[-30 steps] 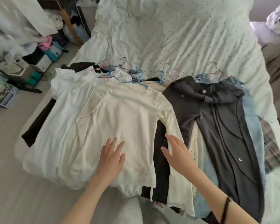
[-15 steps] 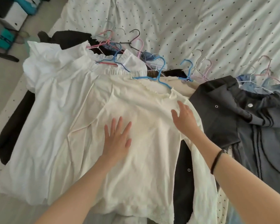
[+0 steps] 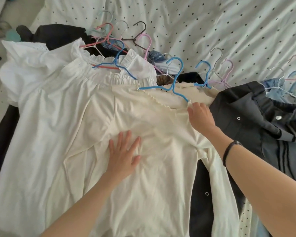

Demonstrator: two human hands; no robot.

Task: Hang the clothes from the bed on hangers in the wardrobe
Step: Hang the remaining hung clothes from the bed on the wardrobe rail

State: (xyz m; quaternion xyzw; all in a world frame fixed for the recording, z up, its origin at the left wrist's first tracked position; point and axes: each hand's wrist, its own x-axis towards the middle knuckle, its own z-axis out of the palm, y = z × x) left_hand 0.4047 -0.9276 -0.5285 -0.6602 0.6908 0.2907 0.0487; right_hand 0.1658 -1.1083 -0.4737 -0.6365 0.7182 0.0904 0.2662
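Cream top (image 3: 152, 168) under left hand (image 3: 124, 156), right hand (image 3: 201, 117) gripping shoulder

The bed (image 3: 212, 28) wears a pale sheet sprinkled with small dark dots. A cream top (image 3: 152, 151) sits on a blue hanger (image 3: 173, 84); beside it lie a white blouse (image 3: 46, 108) and a dark grey garment (image 3: 263, 125) with black stripes. Other hangers (image 3: 146, 43) are pink, lilac and black.

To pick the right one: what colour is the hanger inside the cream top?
Blue: the thin blue plastic hanger in the cream long-sleeved top, head view.
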